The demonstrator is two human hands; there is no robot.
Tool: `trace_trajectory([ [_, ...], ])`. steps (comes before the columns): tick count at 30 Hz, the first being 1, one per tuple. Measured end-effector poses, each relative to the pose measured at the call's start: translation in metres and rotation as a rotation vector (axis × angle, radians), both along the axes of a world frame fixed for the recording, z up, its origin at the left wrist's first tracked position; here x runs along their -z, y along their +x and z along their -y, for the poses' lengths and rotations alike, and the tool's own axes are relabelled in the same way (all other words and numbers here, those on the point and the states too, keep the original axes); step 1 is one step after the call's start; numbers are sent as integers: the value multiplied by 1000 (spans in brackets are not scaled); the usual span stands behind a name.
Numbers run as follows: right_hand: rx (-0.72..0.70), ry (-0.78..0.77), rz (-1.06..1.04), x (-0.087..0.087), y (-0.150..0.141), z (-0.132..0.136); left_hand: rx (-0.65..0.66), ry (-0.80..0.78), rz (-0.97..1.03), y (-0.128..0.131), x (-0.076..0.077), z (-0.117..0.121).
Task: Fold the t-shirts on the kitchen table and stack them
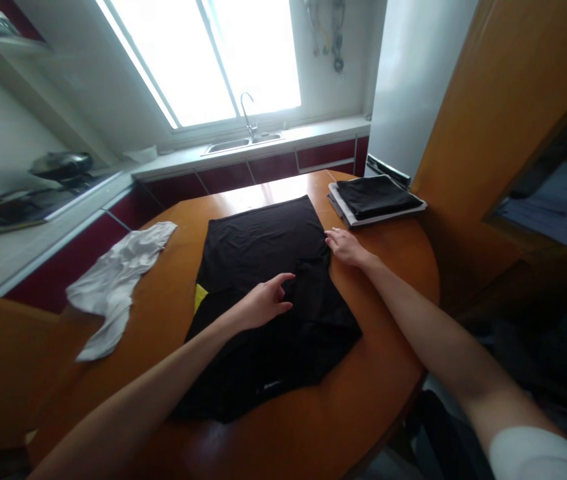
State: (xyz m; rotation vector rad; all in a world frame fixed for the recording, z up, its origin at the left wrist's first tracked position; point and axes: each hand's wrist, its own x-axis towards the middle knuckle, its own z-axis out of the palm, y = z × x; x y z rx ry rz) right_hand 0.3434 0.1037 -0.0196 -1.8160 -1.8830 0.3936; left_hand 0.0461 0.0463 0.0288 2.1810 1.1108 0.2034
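A black shirt [263,247] lies spread on the wooden table, with a folded-over flap [316,293] on its right side and a small yellow patch [200,296] at its left edge. My left hand [266,302] is over the middle of the shirt beside that flap, thumb and forefinger apart, with nothing visible between them. At the shirt's right edge, my right hand [344,247] has its fingers stretched out, with the tips at the fabric's border. Small pale lettering [268,385] shows near the end closest to me.
A crumpled white garment [123,273] lies on the left of the table [383,400]. Folded dark and white clothes [378,197] are stacked at the back right. Beyond stand a counter with a sink [228,145], a stove [8,210] and a pale tall panel [413,87].
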Motion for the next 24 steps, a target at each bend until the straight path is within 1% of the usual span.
trace_trajectory([
  [3, 56, 109, -102, -2, 6, -3, -1, -65, 137, 2, -1, 5],
  [5, 111, 147, -155, -5, 9, -3, 1, -58, 174, 1, -1, 4],
  [8, 140, 159, -189, -8, 10, -1, -10, 64, 118, -5, 2, 1],
  [11, 128, 155, -187, -8, 10, 0, 22, 285, 33, -6, 2, 9],
  [13, 123, 155, -180, -7, 10, 0, 89, 448, 6, 1, -4, 26],
  [14, 122, 154, -177, -6, 11, -1, 137, 502, 7, 8, -8, 37],
  [16, 123, 153, -172, -4, 12, -2, 283, 525, 26, 25, -15, 60],
  [18, 125, 150, -171, -2, 13, -3, 416, 543, 20, 44, -17, 81],
  [21, 117, 148, -174, 0, 14, -4, 522, 640, -81, 69, -11, 98],
  [24, 112, 154, -182, 2, 14, -4, 564, 763, -185, 83, 2, 101],
])
